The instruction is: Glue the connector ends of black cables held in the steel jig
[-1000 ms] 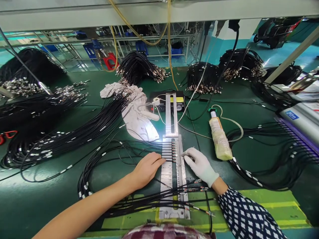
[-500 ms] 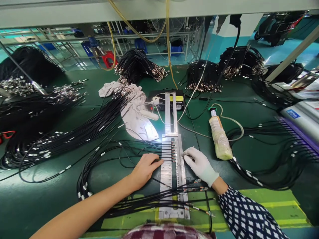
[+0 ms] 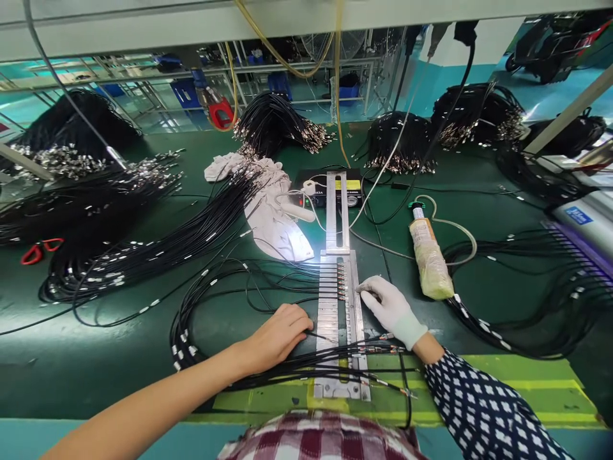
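Observation:
My bare left hand [image 3: 282, 335] pinches a thin black cable [image 3: 322, 335] whose stripped end points right over the slotted metal fixture [image 3: 329, 319]. Several other black cables lie side by side in the fixture's upper slots, their copper-coloured tips [image 3: 341, 281] lined up along the central gap. At the fixture's right edge is my right hand [image 3: 390, 310], in a white glove, fingers curled with thumb and forefinger close together; what they hold, if anything, is hidden. A loose bunch of black cables [image 3: 306, 369] crosses the fixture's lower part.
A wrapped bottle [image 3: 431, 262] with a tube lies right of the fixture. Behind are a black control box [image 3: 354, 198] and a lit white cloth [image 3: 268, 223]. Cable bundles [image 3: 167, 249] spread left, near red-handled scissors [image 3: 32, 254]. A silver machine [image 3: 582, 217] stands right.
My left hand has moved down the fixture from the slotted row and now has a loose cable between its fingers. My right hand stays at the right edge. The view has shifted slightly.

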